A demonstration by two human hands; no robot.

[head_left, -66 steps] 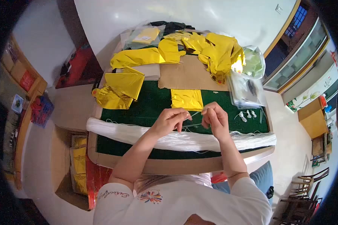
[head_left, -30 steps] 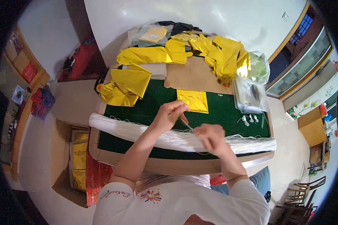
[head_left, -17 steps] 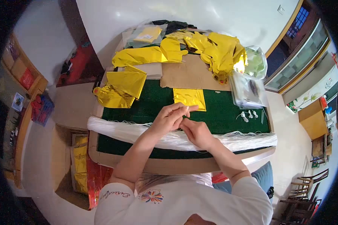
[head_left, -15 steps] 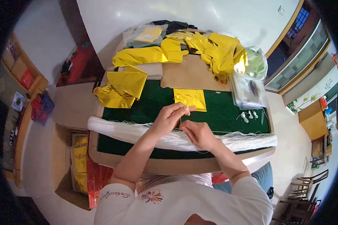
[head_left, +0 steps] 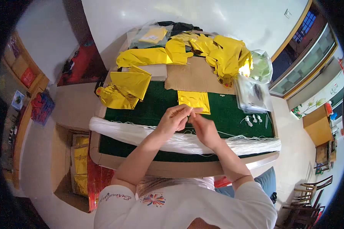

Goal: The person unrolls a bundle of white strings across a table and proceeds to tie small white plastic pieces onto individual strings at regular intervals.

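My left hand (head_left: 172, 120) and my right hand (head_left: 205, 130) are close together over the middle of the table, fingertips almost meeting. Both are closed in a pinch on a thin white string, mostly hidden by the fingers. Beneath my wrists a long bundle of white string (head_left: 130, 131) stretches across the table, with loose strands along its upper edge. Just beyond my fingertips lies a flat, shiny yellow foil packet (head_left: 197, 98) on the green tabletop (head_left: 160, 103).
Crumpled yellow foil pieces (head_left: 229, 53) and a cardboard sheet (head_left: 198, 74) cover the table's far side. At right are clear plastic bags (head_left: 250, 93) and small white tied pieces (head_left: 254, 119). An open cardboard box (head_left: 61, 168) with yellow packets stands on the floor at left.
My right hand has risen and come closer to my left hand. The string stretch that showed between them is now hidden. My left hand has barely moved.
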